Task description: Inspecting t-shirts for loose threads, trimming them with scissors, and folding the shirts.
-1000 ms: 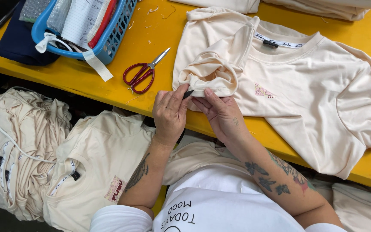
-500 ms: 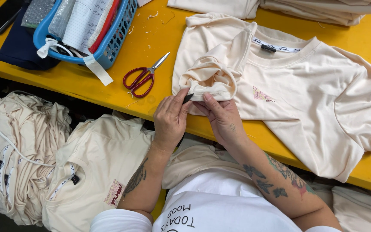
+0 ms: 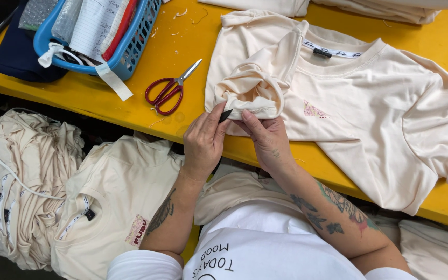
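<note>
The cream T-shirt (image 3: 369,98) lies flat on the yellow worktop (image 3: 79,93), neck toward the far edge, its body spreading to the right-hand side and its hem near the front edge. One sleeve (image 3: 252,91) is bunched up at the shirt's near left corner, close to the worktop's front edge, and that is where both hands meet. The left hand (image 3: 203,142) pinches a small dark tool (image 3: 225,115) between thumb and fingers, its tip touching the sleeve's cuff. The right hand (image 3: 268,137) has thumb and fingers pressed together on the cuff's lower edge, gripping the fabric just beside the tool.

Left of the sleeve, red-handled scissors (image 3: 169,88) lie closed on the worktop, apart from the shirt. Further out, at the far left corner, a blue plastic basket (image 3: 133,49) holds papers and packets, with a white strip hanging over its rim, and dark blue cloth (image 3: 19,54) sits under it. More folded cream garments (image 3: 338,5) line the far edge. Below the front edge, a heap of cream shirts (image 3: 53,192) lies to the person's left.
</note>
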